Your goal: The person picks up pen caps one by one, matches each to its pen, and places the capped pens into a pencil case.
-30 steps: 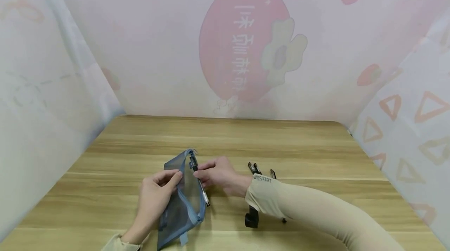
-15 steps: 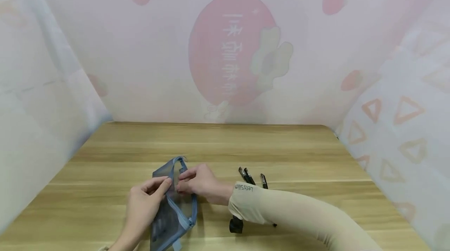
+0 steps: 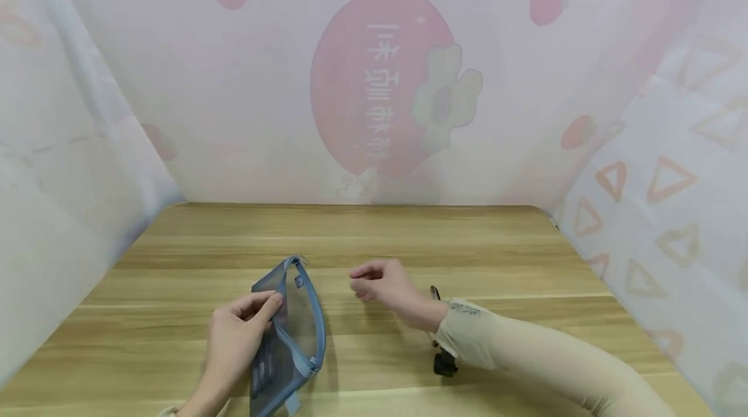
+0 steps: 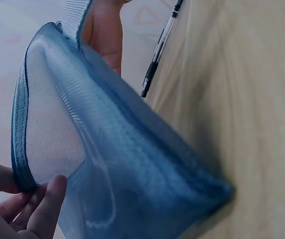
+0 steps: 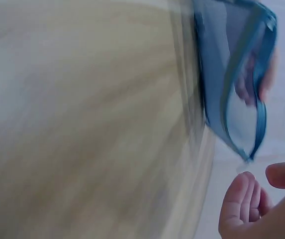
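A blue mesh zipper pouch (image 3: 320, 332) stands tilted on the table, its zipped mouth spread wide. My left hand (image 3: 236, 336) pinches the near-left edge of that mouth between thumb and fingers. Dark stripes show faintly through the lower mesh. To the right of the pouch, my right hand (image 3: 382, 287) is in the air with loosely bent fingers and nothing in them; in the right wrist view the thumb stands apart from the fingertips (image 5: 246, 177). A black pen (image 3: 435, 293) lies beyond my right wrist, partly hidden. The left wrist view shows a clear-barrelled pen (image 4: 159, 50) behind the pouch.
A wood-grain table (image 3: 497, 241) spreads under everything. Pale printed cloth (image 3: 263, 112) with strawberry pictures hangs behind and along both sides. A small black device (image 3: 445, 364) hangs beneath my right wrist. My right forearm covers part of the table's right half.
My right hand took a pen into the pouch's mouth, let go of it, and moved back out to the right with nothing in it. My left hand keeps pinching the pouch's edge.
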{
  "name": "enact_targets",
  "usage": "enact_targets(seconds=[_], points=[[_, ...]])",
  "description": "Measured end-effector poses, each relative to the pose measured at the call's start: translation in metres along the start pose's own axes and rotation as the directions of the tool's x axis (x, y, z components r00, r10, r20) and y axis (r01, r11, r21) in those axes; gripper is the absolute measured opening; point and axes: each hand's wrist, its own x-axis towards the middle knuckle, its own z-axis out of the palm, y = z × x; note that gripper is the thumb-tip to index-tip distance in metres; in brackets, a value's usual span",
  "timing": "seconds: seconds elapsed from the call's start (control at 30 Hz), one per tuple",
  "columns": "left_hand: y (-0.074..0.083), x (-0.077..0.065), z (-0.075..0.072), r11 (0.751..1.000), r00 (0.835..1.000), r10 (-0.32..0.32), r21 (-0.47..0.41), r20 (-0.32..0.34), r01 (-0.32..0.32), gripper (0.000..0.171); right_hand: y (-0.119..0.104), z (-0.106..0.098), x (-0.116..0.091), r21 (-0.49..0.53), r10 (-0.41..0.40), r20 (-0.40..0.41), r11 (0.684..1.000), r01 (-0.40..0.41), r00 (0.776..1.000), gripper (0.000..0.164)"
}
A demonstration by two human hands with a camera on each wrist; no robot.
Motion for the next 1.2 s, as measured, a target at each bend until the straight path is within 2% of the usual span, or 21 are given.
enact_targets(seconds=[0.2,0.3,0.43,0.6,1.0,1.2], points=[[0.000,0.000,-0.002,0.999,1.000,-0.018,-0.030,0.012,0.019,0.028,0.004,-0.044,-0.007,-0.147,-0.040,0.005,0.988,0.040,0.999,0.021],[0.000,0.000,-0.004,0.999,1.000,-0.025,-0.030,0.017,0.025,0.028,0.006,-0.058,-0.013,-0.214,-0.033,-0.009,0.976,0.030,0.999,0.022],[0.001,0.001,-0.005,0.999,1.000,-0.022,-0.022,0.017,0.023,0.030,0.005,-0.070,-0.020,-0.250,-0.011,-0.046,0.968,0.000,0.999,0.025],[0.000,0.003,-0.005,1.000,1.000,0.006,-0.027,0.019,-0.005,0.029,0.006,-0.080,-0.025,-0.274,-0.029,-0.056,0.962,0.012,0.998,0.032],[0.000,0.004,-0.001,1.000,0.999,0.019,-0.006,0.039,-0.019,0.030,0.014,-0.091,-0.034,-0.295,-0.021,-0.004,0.955,0.019,1.000,0.038],[-0.001,0.003,-0.001,1.000,0.999,0.010,0.008,0.039,-0.010,0.029,0.018,-0.090,-0.036,-0.309,-0.018,0.051,0.950,0.033,0.999,0.041]])
